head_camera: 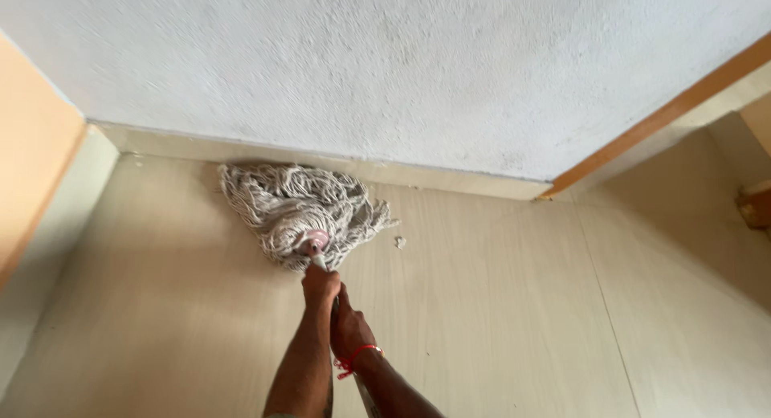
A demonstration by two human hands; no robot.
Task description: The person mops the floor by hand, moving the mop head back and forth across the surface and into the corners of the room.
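Note:
A string mop with a grey-white head (pixel 293 205) lies spread on the pale tiled floor (pixel 498 305), pressed against the skirting at the foot of the wall. Its pink socket (pixel 314 243) joins a thin handle (pixel 320 262) that runs down toward me. My left hand (pixel 320 288) is closed around the handle just below the mop head. My right hand (pixel 350 330) grips the handle right behind it, with a red thread band on the wrist. Both hands hide most of the handle.
A white textured wall (pixel 418 73) with a beige skirting (pixel 450 181) stands straight ahead. An orange wall (pixel 28 161) bounds the left side. An orange door frame (pixel 666 113) slants at the right. A small white scrap (pixel 399 242) lies right of the mop. A brown wooden object (pixel 755 205) shows at the right edge.

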